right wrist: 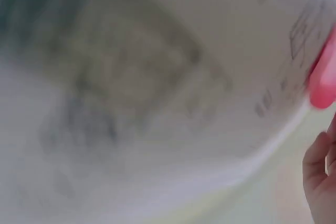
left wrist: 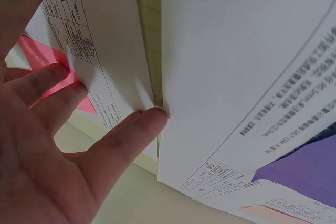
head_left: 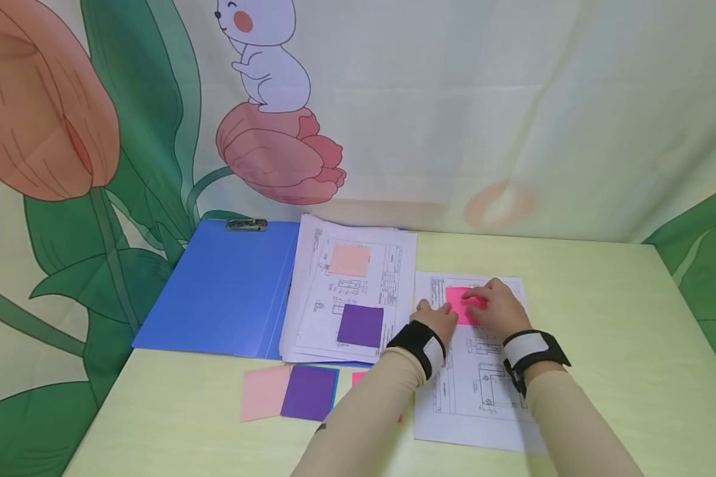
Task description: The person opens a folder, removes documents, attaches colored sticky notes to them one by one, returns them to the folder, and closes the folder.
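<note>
A bright pink sticky note [head_left: 457, 305] lies near the top of a single printed drawing sheet [head_left: 453, 424]. My left hand [head_left: 436, 324] is at the note's left side, its fingers extended; in the left wrist view two fingertips touch the note and the thumb rests at the sheet's edge, beside the paper stack. My right hand [head_left: 502, 309] is over the note's right part with its fingers bent, covering that side. In the right wrist view the note's edge [right wrist: 324, 85] looks curved, and only part of the hand shows. Whether the right fingertips press the note is hard to tell.
Left of the sheet, an open blue folder [head_left: 215, 291] holds a stack of drawings [head_left: 310, 331] bearing a peach note [head_left: 350, 260] and a purple note [head_left: 360, 325]. Pale pink [head_left: 265, 395] and purple note pads [head_left: 309, 393] lie in front. My left sleeve partly hides a pink pad [head_left: 358, 377].
</note>
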The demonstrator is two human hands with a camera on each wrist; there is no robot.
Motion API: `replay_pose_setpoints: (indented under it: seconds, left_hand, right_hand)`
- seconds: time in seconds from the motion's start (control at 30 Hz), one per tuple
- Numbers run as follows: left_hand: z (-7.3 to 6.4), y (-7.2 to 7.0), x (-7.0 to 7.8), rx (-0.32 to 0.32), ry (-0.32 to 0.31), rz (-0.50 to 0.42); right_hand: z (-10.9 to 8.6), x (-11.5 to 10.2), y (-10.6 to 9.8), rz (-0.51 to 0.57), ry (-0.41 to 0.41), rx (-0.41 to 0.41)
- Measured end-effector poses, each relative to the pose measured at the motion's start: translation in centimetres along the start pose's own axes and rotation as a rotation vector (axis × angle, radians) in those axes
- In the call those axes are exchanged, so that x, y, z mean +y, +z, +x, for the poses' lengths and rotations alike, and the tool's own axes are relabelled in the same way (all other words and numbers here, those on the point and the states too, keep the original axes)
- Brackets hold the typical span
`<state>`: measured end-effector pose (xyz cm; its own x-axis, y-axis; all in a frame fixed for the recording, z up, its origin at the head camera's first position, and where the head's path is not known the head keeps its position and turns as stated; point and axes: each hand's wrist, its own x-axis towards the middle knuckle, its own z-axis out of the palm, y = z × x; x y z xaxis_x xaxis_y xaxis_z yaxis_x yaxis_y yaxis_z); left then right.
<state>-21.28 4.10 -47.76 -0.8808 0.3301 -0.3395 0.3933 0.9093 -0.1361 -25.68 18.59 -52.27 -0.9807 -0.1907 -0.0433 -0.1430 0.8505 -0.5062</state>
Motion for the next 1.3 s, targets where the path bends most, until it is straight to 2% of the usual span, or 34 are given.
replay_pose_setpoints:
  seconds: [0.1, 0.13, 0.23, 0.3, 0.37, 0.53, 0.67, 1.0, 1.1, 1.3]
  left_hand:
    - [0.1, 0.2, 0.0, 0.024, -0.016, -0.029]
    - [0.1, 0.2, 0.0, 0.029, -0.023, -0.043]
    - [0.1, 0.2, 0.1, 0.033, -0.047, -0.078]
    - [0.1, 0.0, 0.2, 0.021, -0.062, -0.091]
    - [0.1, 0.0, 0.3, 0.014, -0.072, -0.087]
    - [0.5, 0.2, 0.3, 0.004, -0.069, -0.05]
    - [0.8, 0.5, 0.3, -0.012, -0.059, -0.036]
    - [0.9, 1.0, 0.1, -0.005, -0.023, -0.017]
    - [0.5, 0.8, 0.1, -0.001, -0.017, -0.002]
    - [-0.3, 0.6, 0.0, 0.027, -0.002, 0.047]
  right_hand:
    - [-0.3, -1.0, 0.9, -0.247, -0.192, -0.012]
    - [-0.5, -1.2, 1.2, -0.299, -0.249, -0.017]
    - [-1.0, -1.4, 2.1, -0.339, -0.334, -0.068]
    - [-1.3, -1.3, 2.6, -0.327, -0.317, -0.111]
    - [-1.4, -1.0, 2.6, -0.316, -0.257, -0.131]
    - [-1.4, -0.9, 2.0, -0.318, -0.128, -0.147]
    - [-1.2, -0.9, 1.4, -0.286, -0.065, -0.153]
    - [-1.1, 0.0, 0.8, -0.291, -0.041, -0.184]
    - [-1.2, 0.3, 0.7, -0.298, -0.028, -0.215]
    - [-1.1, 0.7, 0.9, -0.227, 0.001, -0.27]
